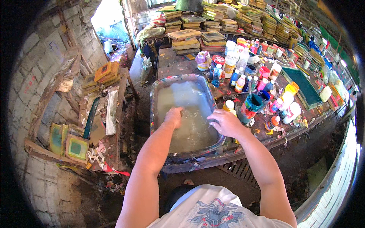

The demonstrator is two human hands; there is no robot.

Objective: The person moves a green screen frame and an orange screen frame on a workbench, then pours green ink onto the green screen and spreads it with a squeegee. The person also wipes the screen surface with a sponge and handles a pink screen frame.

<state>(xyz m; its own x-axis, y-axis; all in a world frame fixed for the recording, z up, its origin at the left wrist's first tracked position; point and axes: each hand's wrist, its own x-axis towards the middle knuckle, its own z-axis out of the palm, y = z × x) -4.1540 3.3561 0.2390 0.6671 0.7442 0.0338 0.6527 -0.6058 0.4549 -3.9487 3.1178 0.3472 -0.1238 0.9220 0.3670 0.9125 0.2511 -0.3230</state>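
A large rectangular tub [154, 95] with a paint-smeared dark rim stands before me, filled with murky grey-brown water [190, 133]. My left hand [174, 116] reaches down into the water, and its fingers are mostly hidden there. Over the tub's right side, my right hand [225, 122] has its fingers bent inward and closed at the rim, fingertips just above the water. Pale bluish light lies on the far part of the water. Whether anything rests under the surface cannot be seen.
On the worktable right of the tub crowd several paint bottles and jars, including a paint-streaked container [251, 108] and a white-capped bottle [229, 106]. A green screen frame [303, 87] lies farther right. Stacked frames [184, 36] stand behind; a wooden rack [114, 110] is at left.
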